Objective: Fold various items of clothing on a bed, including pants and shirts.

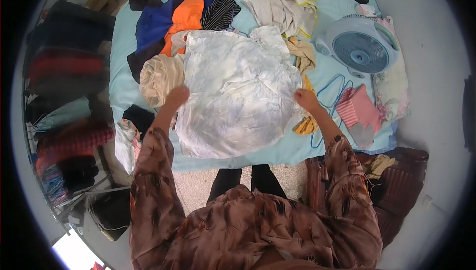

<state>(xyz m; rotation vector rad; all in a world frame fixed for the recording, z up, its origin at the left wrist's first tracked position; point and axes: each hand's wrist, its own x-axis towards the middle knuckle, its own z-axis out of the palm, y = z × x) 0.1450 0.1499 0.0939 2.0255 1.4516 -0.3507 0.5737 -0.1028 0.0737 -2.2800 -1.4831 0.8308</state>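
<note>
A white garment (238, 96) with pale grey-blue mottling lies spread over the light blue bedsheet, its lower edge near the bed's front. My left hand (177, 97) is closed on its left side, and my right hand (306, 99) pinches its right side at about the same height. Both sides bunch slightly at the fingers. Close to my left hand sits a rolled cream cloth (161, 79). Yellow-mustard cloth (306, 125) pokes out by my right hand, with a blue hanger (331, 91) just beyond it.
Orange (188, 16) and blue clothes (151, 25) lie at the far left, a beige heap (280, 5) at the far middle. A pale blue fan (362, 51) and pink cloth (359, 106) are on the right. Clothes shelves (69, 72) stand left; a brown suitcase (399, 195) sits right.
</note>
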